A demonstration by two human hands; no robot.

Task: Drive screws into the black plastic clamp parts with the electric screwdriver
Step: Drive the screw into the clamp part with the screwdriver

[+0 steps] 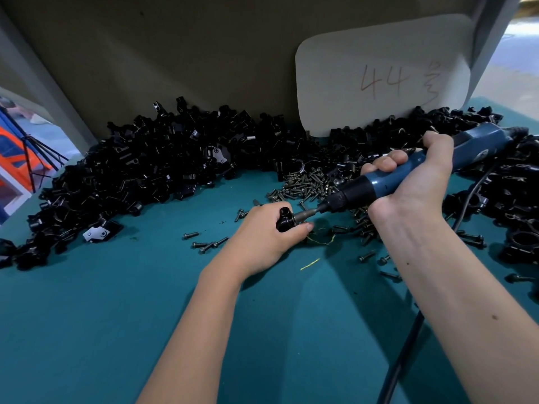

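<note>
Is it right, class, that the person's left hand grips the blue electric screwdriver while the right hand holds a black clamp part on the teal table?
Not quite: the hands are swapped. In the head view, the right hand grips the blue electric screwdriver, and the left hand holds the black clamp part on the teal table.

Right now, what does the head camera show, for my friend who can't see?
The right hand holds a blue electric screwdriver against a black plastic clamp part held by the left hand, amid loose metal screws on a teal table.
</note>
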